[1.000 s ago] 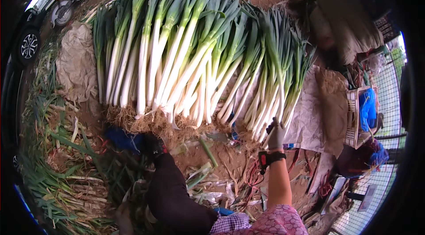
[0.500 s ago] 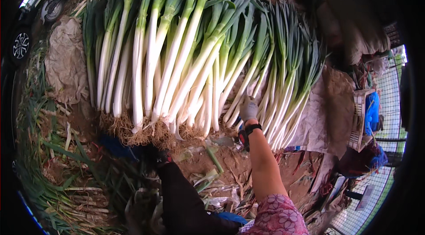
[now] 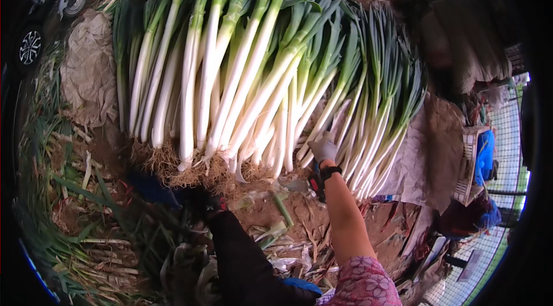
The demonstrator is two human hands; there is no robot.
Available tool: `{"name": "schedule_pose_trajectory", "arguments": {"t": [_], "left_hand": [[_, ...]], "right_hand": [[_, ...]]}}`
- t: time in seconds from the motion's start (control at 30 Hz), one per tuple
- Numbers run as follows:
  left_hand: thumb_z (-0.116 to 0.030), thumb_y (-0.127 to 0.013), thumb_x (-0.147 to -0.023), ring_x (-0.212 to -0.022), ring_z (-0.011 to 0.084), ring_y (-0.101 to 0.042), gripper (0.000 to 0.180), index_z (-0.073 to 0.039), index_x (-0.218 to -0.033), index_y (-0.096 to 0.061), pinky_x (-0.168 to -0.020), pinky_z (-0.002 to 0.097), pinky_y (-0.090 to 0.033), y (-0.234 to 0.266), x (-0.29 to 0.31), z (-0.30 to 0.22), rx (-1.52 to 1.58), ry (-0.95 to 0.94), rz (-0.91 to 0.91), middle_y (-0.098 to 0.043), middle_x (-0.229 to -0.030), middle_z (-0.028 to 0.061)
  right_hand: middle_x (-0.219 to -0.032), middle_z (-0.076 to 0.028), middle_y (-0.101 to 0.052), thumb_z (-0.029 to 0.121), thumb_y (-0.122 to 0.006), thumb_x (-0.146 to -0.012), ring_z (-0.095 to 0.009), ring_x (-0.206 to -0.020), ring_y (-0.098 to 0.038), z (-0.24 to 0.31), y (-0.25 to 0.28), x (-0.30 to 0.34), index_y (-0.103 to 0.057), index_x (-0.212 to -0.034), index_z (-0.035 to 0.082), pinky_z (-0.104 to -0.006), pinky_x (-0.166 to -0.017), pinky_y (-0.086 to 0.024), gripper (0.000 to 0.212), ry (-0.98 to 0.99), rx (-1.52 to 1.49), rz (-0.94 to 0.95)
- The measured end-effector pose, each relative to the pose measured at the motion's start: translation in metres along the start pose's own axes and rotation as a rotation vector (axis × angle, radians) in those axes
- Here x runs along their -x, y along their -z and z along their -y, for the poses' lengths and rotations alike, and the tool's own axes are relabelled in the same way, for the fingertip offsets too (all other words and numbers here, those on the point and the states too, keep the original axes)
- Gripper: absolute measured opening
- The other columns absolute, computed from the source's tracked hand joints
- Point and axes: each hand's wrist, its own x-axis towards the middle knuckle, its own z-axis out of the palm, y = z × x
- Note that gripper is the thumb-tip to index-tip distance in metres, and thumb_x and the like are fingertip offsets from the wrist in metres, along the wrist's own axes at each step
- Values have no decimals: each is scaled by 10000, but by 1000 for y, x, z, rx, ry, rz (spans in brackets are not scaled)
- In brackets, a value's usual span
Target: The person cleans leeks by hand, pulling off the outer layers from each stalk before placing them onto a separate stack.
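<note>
Along the ground's far side my leeks (image 3: 253, 75) lie stacked, roots toward me; my gloved right hand (image 3: 322, 147) rests flat on the right-hand stalks, holding nothing. Left hand (image 3: 201, 199), seemingly closed, sits by trimmings (image 3: 86, 231) left to clear.

The right hand (image 3: 322, 147) wears a pale grey work glove, close-fitting and a little grubby at the fingers. Just below its cuff a black band (image 3: 330, 172), like a watch or wrist strap, circles the wrist. The forearm is bare up to a short pink sleeve (image 3: 366, 286) with a darker floral pattern. The left hand (image 3: 203, 201) is in a dark, almost black glove with a touch of red at the cuff, and that arm is covered in a long black sleeve (image 3: 245, 263), loose and smooth.
</note>
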Motion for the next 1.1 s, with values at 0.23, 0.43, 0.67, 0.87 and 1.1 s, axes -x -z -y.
{"name": "schedule_pose_trajectory", "arguments": {"t": [0.23, 0.43, 0.67, 0.87, 1.1], "left_hand": [[-151, -484, -964, -981, 308, -617, 324, 71, -1194, -534, -852, 433, -518, 16, 8, 5, -76, -2, -61, -583, -1142, 228], [-166, -504, -952, -961, 269, -619, 312, 45, -1176, -558, -848, 394, -509, 39, 28, 11, -137, 11, -31, -606, -1106, 182], [-183, -528, -939, -938, 225, -622, 298, 14, -1155, -585, -844, 349, -499, 86, 75, 39, -317, -180, 109, -633, -1065, 128], [-206, -546, -929, -919, 184, -621, 294, -12, -1143, -605, -842, 312, -489, 166, 168, 112, -559, -317, -115, -653, -1021, 81], [-222, -567, -918, -882, 145, -624, 318, -5, -1146, -611, -814, 299, -488, 255, 237, 119, -207, -115, -249, -667, -940, 63]], "right_hand": [[-1020, -166, -655, 99, -683, -727, -266, -953, -626, -2, -22, -14, -563, -1163, -17, -331, -792, -495, 467, 102, -515, 91], [-959, -75, -586, 19, -581, -822, -151, -828, -554, 4, -5, -27, -389, -1419, 53, -287, -686, -468, 628, -17, -669, 425], [-778, -80, -526, 142, -594, -808, -183, -693, -528, -28, 33, -71, -597, -1079, 69, -364, -574, -453, 281, 60, -696, 210], [-1186, -27, -576, 142, -554, -890, -105, -984, -528, 218, 82, 107, -536, -1284, -4, -251, -850, -442, 421, 760, -831, 472], [-1146, -87, -638, 114, -528, -916, -161, -968, -624, 381, 116, 515, -559, -1269, 21, -288, -840, -509, 367, 1664, -136, 1050]]}}
